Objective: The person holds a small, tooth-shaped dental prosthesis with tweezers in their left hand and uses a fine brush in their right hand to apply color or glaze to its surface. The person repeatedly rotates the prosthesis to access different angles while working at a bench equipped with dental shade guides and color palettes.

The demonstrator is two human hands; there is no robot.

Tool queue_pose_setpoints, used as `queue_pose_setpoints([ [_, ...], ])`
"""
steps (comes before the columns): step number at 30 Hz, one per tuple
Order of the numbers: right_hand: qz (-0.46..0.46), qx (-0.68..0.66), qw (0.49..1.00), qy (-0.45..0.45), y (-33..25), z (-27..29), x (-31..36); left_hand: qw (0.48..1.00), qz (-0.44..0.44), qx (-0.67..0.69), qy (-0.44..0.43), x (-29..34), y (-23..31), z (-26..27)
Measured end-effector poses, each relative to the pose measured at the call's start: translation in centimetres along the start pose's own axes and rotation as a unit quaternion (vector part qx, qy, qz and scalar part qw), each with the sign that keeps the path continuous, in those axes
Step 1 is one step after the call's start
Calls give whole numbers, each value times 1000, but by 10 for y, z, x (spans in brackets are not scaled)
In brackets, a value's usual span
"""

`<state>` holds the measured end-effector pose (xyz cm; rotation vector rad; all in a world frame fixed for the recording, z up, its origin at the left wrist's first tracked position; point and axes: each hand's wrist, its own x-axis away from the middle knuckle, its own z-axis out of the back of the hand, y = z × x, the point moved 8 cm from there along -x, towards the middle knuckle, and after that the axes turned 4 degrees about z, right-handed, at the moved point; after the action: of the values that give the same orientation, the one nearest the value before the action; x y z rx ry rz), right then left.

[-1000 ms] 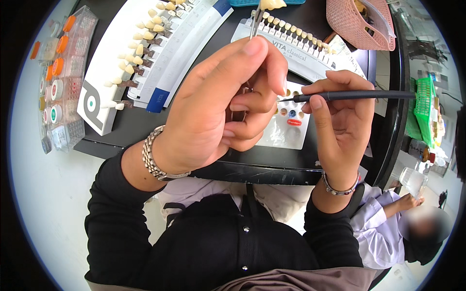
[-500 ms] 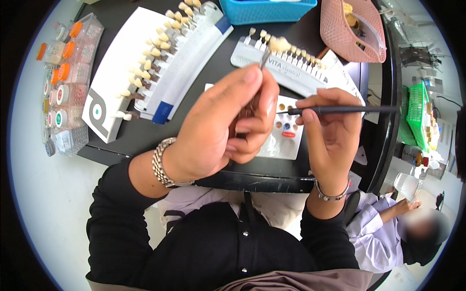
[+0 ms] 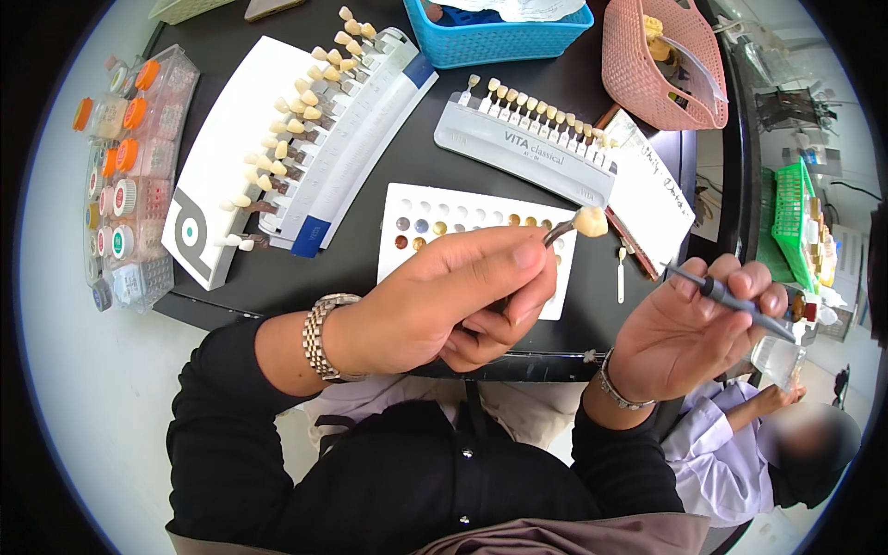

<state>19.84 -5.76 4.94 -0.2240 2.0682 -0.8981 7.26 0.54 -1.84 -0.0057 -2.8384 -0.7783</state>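
Note:
My left hand (image 3: 453,301) is closed around metal forceps (image 3: 556,235); most of them is hidden in the fingers. At their tip sits a cream-coloured tooth crown (image 3: 591,222), held above the right side of a white paint palette (image 3: 555,303) with round wells of coloured pastes. In my right hand (image 3: 680,338), pinched between thumb and fingers, is a slim dark brush (image 3: 720,292). Its thin tip points up and left, apart from the crown. Behind the palette lies a grey shade guide (image 3: 518,148) with a row of tooth tabs.
A larger shade guide (image 3: 356,153) rests on a white stand (image 3: 217,153) to the left. Clear boxes with orange-lidded jars (image 3: 134,153) line the left edge. Blue (image 3: 499,42) and pink baskets (image 3: 638,83) stand at the back. A person in a pale coat (image 3: 717,453) sits at the right.
My left hand has lowered the crown toward me and to the right, uncovering more of the palette. My right hand has moved right and down with the brush, which has turned and now tilts.

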Motion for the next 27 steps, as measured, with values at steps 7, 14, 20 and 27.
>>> queue_pose_setpoints([
  [7, 30, 71, 997, -28, -5, -8, 1, 1000, 6, 11, -5, -1, -7, 0],
  [14, 5, 38, 998, -43, 1, -9, 3, 1000, 13, 18, -7, -1, -8, 1],
  [20, -13, 15, 1000, -16, 1, -5, 4, 1000, 9, 10, -10, -2, -8, 0],
  [27, -17, -6, 1000, -23, 4, -7, 6, 1000, 5, 2, -14, -1, -9, 0],
])
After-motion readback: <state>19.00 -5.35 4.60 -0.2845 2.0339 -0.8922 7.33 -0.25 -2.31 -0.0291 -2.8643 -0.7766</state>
